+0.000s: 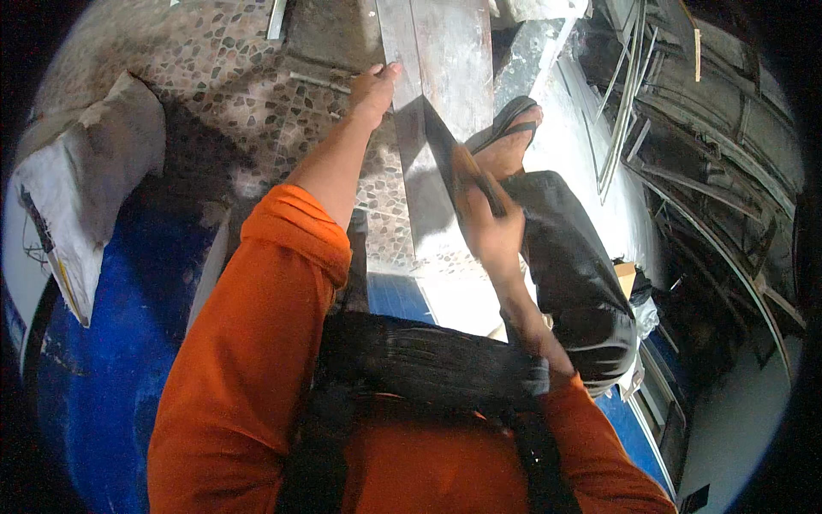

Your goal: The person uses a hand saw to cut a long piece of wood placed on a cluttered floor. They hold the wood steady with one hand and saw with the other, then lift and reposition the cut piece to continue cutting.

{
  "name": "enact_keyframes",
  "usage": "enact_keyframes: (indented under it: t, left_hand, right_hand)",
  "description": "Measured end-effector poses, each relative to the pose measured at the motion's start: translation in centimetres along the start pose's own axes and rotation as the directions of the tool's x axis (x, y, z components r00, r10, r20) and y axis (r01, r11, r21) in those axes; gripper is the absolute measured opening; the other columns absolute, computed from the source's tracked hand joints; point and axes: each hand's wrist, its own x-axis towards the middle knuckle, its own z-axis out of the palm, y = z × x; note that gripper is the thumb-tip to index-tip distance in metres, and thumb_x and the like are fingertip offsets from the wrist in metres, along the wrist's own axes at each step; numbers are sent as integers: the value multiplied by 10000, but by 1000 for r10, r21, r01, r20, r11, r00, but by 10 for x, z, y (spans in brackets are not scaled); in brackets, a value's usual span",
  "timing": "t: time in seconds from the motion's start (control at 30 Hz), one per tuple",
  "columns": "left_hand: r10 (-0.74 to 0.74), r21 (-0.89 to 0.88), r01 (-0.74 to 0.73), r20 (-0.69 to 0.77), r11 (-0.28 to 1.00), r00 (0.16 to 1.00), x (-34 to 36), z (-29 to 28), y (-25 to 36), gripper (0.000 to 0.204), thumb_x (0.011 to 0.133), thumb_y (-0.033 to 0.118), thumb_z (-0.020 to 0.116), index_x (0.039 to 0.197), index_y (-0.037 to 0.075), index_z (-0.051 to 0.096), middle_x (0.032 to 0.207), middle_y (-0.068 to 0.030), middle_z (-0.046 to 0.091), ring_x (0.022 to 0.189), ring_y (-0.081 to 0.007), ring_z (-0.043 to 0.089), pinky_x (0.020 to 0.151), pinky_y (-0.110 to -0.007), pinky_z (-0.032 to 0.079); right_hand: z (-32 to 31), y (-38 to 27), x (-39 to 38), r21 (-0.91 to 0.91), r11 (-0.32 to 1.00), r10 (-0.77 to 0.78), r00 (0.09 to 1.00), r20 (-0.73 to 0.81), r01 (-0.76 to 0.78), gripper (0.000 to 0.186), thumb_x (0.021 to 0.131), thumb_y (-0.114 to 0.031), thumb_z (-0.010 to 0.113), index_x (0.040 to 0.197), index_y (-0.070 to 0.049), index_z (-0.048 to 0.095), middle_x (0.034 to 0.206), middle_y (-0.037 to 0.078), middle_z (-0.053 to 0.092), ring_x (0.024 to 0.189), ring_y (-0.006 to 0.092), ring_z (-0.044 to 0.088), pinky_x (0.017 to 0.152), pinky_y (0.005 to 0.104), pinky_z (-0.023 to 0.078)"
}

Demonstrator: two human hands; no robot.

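Left grip (374,92), fingers curled at the left edge of a long, grey board (408,111); whether clamped or merely resting, impossible to tell. Next, over the board: handsaw (441,146), dark blade slanting away and leftward, brown handle wrapped closely by the right grip (495,230). Farther right, at the board's right side: foot (501,154) in a dark sandal (505,118).
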Motion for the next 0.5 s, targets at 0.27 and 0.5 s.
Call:
enact_keyframes:
  t: [0.27, 0.5]
  left_hand:
    - [-73, -240, 101, 125, 965, 989, -35, -18, 15, 562, 987, 412, 722, 1359, 1, 629, 1131, -133, 739, 995, -214, 729, 747, -411, 637]
    - [13, -294, 27, 134, 956, 991, -45, -31, -15, 597, 976, 452, 731, 1339, -16, 651, 1112, -128, 743, 1013, -220, 680, 935, -365, 524]
  right_hand:
    - [27, -10, 16, -37, 978, -203, 979, 29, 204, 435, 999, -197, 646, 1348, 62, 642, 1004, 65, 702, 905, 135, 629, 822, 269, 509]
    - [20, -11, 48, 51, 999, -15, 1000, 15, 14, 293, 985, -212, 703, 1104, 53, 730, 948, 46, 693, 870, 128, 635, 788, 261, 512]
